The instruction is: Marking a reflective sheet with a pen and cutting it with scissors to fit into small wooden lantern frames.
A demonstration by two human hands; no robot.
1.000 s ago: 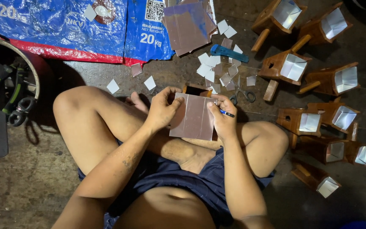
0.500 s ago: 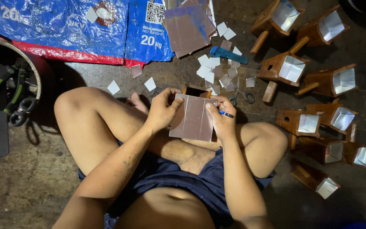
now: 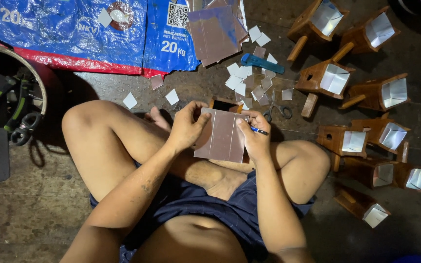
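Sheet, flat rectangular pinkish reflective w/ scored lines (image 3: 221,135), held over lap btwn both hands: left hand (image 3: 187,127) pinching left edge, right hand (image 3: 253,138) gripping right edge plus blue pen (image 3: 258,130); grey scissors (image 3: 277,112) on floor nearby

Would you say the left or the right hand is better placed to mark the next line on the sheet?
Right, probably. The right hand already holds the blue pen at the sheet's right edge, while the left hand grips its left edge.

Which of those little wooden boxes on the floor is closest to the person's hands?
The wooden box just right of the right hand, beside the raised knee. The other boxes lie farther up or farther right.
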